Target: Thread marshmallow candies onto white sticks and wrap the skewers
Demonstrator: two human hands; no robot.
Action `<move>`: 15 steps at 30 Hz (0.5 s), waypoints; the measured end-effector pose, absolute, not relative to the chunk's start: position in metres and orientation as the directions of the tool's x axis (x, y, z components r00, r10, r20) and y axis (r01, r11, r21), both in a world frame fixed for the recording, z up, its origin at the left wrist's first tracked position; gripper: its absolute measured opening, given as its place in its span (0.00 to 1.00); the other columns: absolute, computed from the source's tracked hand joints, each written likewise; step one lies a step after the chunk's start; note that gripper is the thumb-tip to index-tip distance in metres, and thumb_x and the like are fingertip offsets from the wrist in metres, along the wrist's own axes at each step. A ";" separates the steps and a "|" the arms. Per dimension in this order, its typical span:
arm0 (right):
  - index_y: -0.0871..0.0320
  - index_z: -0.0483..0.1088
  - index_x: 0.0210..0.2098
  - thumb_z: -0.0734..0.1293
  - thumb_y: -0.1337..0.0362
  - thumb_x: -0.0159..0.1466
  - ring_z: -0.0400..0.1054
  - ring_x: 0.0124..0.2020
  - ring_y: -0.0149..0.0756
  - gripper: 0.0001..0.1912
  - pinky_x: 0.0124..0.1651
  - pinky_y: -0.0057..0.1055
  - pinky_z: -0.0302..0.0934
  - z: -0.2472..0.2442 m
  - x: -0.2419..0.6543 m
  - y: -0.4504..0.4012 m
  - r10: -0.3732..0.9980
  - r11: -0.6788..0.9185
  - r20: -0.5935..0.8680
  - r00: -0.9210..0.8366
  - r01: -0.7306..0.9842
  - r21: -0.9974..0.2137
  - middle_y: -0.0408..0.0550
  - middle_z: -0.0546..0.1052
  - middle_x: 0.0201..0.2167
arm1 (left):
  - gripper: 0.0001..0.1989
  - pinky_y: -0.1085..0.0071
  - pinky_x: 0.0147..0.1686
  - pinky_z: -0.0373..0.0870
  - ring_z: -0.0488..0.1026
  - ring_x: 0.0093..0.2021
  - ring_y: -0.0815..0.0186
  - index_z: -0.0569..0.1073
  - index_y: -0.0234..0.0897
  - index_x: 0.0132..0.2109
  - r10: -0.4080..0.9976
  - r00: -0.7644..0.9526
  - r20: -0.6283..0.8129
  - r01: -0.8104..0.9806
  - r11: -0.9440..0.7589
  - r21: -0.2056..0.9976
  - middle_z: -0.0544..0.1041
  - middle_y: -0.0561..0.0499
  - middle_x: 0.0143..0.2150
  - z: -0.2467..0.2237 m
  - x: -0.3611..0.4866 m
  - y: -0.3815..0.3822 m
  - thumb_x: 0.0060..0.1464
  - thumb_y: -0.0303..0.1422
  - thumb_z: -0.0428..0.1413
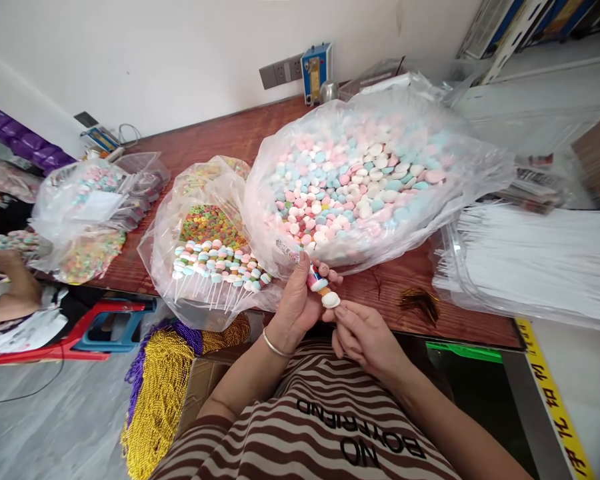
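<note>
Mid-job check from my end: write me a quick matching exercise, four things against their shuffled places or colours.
1. Bead strands
2. White sticks
3. Pastel pieces
4. Small stack

A. Inside the largest bag
B. In the left hand, right hand at its white end
C. Gold and purple
D. Right of the largest bag

Pairs: 1-C, 2-D, 3-A, 4-B

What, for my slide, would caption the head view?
Left hand holds colourful stack; right hand at its end, near bagged pastel discs.
</note>
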State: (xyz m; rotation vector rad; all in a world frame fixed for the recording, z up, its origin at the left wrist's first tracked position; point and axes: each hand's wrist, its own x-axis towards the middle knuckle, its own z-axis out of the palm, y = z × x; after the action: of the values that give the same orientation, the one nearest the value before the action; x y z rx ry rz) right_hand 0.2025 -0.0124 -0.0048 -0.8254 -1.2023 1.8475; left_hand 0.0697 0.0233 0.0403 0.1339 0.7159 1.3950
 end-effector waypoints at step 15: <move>0.59 0.77 0.33 0.63 0.55 0.71 0.50 0.14 0.25 0.18 0.23 0.27 0.53 -0.006 0.204 -0.007 0.905 -0.023 0.019 -0.425 -0.093 -0.995 0.35 0.60 0.13 | 0.11 0.72 0.38 0.76 0.66 0.21 0.76 0.73 0.35 0.33 0.938 -0.078 -0.338 -0.837 0.122 0.533 0.64 0.60 0.21 0.046 0.050 0.037 0.65 0.33 0.57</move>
State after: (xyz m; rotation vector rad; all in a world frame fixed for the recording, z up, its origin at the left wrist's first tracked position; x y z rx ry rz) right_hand 0.2039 -0.0069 -0.0063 -0.8971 -1.4460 1.5689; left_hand 0.0501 0.0372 0.0456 0.1736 0.7327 1.4807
